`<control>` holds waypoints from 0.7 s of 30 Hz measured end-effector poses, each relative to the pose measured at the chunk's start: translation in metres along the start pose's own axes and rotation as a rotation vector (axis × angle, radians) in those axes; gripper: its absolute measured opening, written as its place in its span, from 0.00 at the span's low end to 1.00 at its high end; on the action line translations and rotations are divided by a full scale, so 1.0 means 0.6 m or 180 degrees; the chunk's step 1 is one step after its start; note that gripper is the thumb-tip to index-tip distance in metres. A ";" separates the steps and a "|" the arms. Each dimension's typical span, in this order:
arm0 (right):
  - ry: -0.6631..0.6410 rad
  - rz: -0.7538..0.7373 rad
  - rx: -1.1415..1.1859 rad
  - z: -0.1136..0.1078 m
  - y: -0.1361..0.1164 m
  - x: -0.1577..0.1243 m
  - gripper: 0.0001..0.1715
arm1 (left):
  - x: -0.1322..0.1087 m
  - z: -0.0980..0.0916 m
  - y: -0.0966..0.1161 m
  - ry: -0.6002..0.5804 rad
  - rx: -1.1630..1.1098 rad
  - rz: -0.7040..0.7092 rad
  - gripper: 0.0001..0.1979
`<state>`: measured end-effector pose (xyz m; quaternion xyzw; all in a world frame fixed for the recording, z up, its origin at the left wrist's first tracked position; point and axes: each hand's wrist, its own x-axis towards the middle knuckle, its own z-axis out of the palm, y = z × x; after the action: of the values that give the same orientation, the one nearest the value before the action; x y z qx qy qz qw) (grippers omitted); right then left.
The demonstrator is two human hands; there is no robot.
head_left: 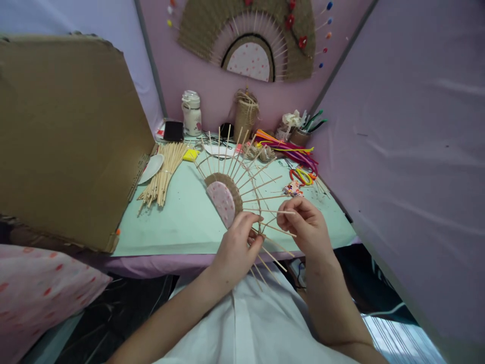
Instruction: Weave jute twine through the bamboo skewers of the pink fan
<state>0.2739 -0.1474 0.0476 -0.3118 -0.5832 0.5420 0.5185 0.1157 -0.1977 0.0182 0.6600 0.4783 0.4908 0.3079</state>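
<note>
A fan-shaped frame (223, 201) lies at the table's front edge. Its half-round base is burlap with a pink spotted patch, and thin wooden sticks (261, 187) spread out from it. Twine (256, 194) runs in an arc across the sticks. My left hand (241, 245) pinches the frame where twine crosses the sticks, near the lower right of the base. Fingers curled together, my right hand (305, 222) is just to the right, at the stick ends. A thin strand seems to run to its fingertips, though the fingers partly hide it.
A bundle of sticks (162, 174) lies left, beside a cardboard sheet (71, 136). Along the back stand a white bottle (192, 114) and a twine-wrapped holder (245, 116). Scissors (301, 176) and colourful pipe cleaners (284, 146) lie right. A larger finished fan (197, 30) hangs on the wall.
</note>
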 end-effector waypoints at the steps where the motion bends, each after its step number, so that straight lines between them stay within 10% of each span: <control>1: -0.0039 0.0009 0.0010 -0.001 -0.002 -0.005 0.09 | 0.000 -0.001 0.001 0.0007 -0.0008 -0.0012 0.15; 12: -0.0251 -0.0722 -0.0867 0.004 -0.048 -0.032 0.04 | -0.002 -0.004 0.005 0.0065 0.0102 0.0012 0.16; 21: -0.0221 -0.0006 -0.0027 -0.005 -0.019 -0.015 0.07 | -0.004 -0.007 0.006 0.0050 0.0127 0.0018 0.16</control>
<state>0.2813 -0.1574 0.0558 -0.2945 -0.6034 0.5496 0.4972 0.1125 -0.2014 0.0220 0.6635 0.4886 0.4871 0.2894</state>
